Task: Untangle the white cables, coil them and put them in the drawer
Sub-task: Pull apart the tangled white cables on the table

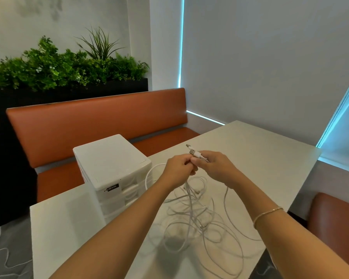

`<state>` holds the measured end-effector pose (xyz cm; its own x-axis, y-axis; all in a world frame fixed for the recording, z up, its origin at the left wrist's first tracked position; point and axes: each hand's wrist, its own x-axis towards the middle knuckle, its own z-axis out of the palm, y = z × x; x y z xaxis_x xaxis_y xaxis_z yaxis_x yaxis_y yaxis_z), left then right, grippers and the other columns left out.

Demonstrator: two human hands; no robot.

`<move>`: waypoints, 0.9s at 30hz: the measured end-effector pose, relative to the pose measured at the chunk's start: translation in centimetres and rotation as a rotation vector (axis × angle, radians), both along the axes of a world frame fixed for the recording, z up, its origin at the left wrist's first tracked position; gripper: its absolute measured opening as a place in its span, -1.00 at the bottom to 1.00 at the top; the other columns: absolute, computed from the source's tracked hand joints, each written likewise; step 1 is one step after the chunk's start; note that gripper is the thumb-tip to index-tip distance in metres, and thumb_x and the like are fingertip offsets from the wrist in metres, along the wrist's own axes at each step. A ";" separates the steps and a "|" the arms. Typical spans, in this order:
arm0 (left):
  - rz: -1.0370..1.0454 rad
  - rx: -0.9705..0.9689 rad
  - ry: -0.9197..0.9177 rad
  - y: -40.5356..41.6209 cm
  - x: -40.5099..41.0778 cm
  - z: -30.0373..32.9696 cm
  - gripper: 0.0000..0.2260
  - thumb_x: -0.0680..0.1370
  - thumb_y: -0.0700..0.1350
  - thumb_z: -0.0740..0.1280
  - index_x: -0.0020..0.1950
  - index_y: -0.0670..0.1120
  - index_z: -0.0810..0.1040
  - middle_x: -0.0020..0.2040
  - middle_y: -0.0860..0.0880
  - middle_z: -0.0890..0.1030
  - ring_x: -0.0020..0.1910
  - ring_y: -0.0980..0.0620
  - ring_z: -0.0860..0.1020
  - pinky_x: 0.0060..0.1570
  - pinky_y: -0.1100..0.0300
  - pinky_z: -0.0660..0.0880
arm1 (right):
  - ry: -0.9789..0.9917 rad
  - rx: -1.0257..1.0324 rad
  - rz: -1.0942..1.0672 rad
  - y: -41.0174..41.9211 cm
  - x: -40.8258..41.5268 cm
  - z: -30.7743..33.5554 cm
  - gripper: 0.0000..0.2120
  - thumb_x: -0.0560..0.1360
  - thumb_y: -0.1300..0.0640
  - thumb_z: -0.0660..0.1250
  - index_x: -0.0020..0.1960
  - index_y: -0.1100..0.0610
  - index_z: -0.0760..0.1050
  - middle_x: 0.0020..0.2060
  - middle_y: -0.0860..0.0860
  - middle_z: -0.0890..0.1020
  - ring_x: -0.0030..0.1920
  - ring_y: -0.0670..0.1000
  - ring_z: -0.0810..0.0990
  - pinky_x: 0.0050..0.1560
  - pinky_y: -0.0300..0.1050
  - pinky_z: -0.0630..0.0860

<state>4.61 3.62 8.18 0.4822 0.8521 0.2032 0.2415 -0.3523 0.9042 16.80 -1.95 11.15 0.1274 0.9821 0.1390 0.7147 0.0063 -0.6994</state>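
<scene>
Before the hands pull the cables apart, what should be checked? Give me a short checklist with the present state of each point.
1. Right hand grips plug ends: ok.
2. Left hand holds the cables: ok.
3. Cables untangled: not ok, loops cross in a heap on the table.
4. All cable on the table: not ok, one white cable lies on the floor.
5. Drawer box within reach: ok.
6. A drawer open: cannot tell.

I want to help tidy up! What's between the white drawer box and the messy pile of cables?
In the head view, the left forearm reaches across that gap above the table. One loop of the white cables curves back beside the drawer box.
</scene>
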 end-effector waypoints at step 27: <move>0.091 0.074 0.314 0.8 -2.4 -6.2 -0.82 0.58 -0.12 0.27 0.05 -0.15 0.63 -0.06 -0.09 0.65 -0.08 0.02 0.55 -0.06 0.26 0.41 | -0.130 0.236 -0.710 -0.4 8.1 1.9 -0.75 0.59 0.08 0.15 -0.06 0.21 0.53 -0.20 0.16 0.50 -0.06 0.22 0.49 -0.23 -0.13 0.18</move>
